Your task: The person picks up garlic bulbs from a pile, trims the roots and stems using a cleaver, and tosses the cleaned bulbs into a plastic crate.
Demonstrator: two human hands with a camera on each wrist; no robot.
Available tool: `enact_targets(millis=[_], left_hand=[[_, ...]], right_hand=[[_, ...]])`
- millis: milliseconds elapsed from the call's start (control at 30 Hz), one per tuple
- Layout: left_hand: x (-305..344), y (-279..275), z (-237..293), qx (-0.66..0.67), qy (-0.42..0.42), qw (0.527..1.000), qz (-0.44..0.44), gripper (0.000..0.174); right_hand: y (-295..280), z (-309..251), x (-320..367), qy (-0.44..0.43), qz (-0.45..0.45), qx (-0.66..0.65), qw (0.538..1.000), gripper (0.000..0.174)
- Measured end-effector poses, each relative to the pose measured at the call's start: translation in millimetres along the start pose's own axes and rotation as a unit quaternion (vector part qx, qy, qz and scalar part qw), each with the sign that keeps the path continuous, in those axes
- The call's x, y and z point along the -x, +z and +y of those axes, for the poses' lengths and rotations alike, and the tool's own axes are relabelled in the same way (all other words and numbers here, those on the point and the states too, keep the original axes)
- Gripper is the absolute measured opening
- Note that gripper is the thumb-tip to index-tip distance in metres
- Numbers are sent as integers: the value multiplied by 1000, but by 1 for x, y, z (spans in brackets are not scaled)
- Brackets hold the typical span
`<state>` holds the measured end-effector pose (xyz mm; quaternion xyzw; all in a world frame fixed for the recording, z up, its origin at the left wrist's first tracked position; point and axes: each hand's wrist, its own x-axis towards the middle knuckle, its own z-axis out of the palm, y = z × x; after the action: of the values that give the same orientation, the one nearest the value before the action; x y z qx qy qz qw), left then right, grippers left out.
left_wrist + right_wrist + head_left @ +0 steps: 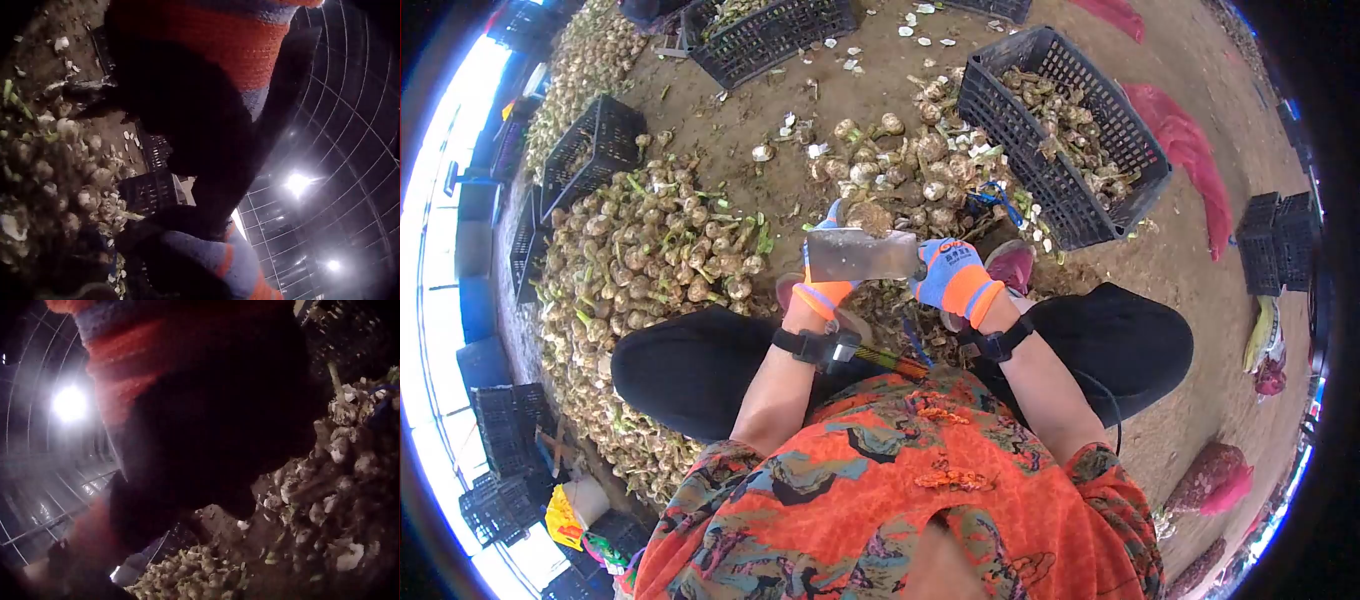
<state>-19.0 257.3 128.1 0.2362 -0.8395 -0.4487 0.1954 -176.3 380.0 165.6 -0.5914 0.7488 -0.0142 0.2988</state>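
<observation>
In the head view my right hand (pixel 956 277), in a blue and orange glove, grips the handle end of a wide cleaver (pixel 863 255). The blade lies flat to the camera and reaches leftward across my left hand (pixel 824 292). Just past its far edge shows a brown, dirt-covered bulb (pixel 868 217), held by the left hand with thumb and fingers around its side; the blade covers much of that palm. Both wrist views are dark. A glove cuff (pixel 262 62) fills the top of the left one, and a striped glove (pixel 119 369) that of the right.
Trimmed bulbs (pixel 935 165) lie on the dirt ahead. To the left spreads a large heap of bulbs (pixel 650 240) with green stems. A black crate (pixel 1040 150) of bulbs or trimmings stands front right, another black crate (pixel 590 150) front left. Pink net sacks (pixel 1185 150) lie at right.
</observation>
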Motion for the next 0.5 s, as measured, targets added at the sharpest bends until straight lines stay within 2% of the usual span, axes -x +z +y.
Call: enact_targets(millis=[133, 167, 200, 233, 300, 333, 367, 400, 433, 467, 500], left_hand=[[-6, 1, -1, 81, -7, 996, 20, 45], [-8, -1, 0, -70, 28, 997, -19, 47], [-11, -5, 6, -220, 66, 972, -57, 50], [-16, -9, 24, -221, 72, 971, -51, 50], [-15, -13, 62, -18, -55, 995, 82, 52], [-14, -19, 59, -104, -11, 987, 119, 58], [-17, -18, 46, -14, -45, 994, 101, 62], [-15, -20, 38, -47, -63, 991, 110, 66], [-18, -24, 33, -79, -75, 987, 121, 70], [-21, -26, 30, -145, -80, 978, 123, 73], [-23, -21, 21, -145, -77, 978, 125, 73]], right_hand=[[-2, -2, 1, 7, -27, 0, 1000, 45], [12, 6, -5, -6, 12, -3, 1000, 45], [23, 17, -13, -20, 54, -4, 998, 44], [32, 35, -23, -21, 61, 1, 998, 44], [46, 78, -37, 185, 64, -93, 976, 41], [46, 87, -39, 186, 121, -186, 957, 38], [47, 93, -45, 182, 175, -272, 929, 35], [46, 85, -47, 159, 170, -395, 889, 29], [56, 77, -52, 78, 202, -458, 862, 28], [64, 72, -53, 59, 211, -480, 849, 27], [67, 57, -49, 41, 215, -506, 834, 27]])
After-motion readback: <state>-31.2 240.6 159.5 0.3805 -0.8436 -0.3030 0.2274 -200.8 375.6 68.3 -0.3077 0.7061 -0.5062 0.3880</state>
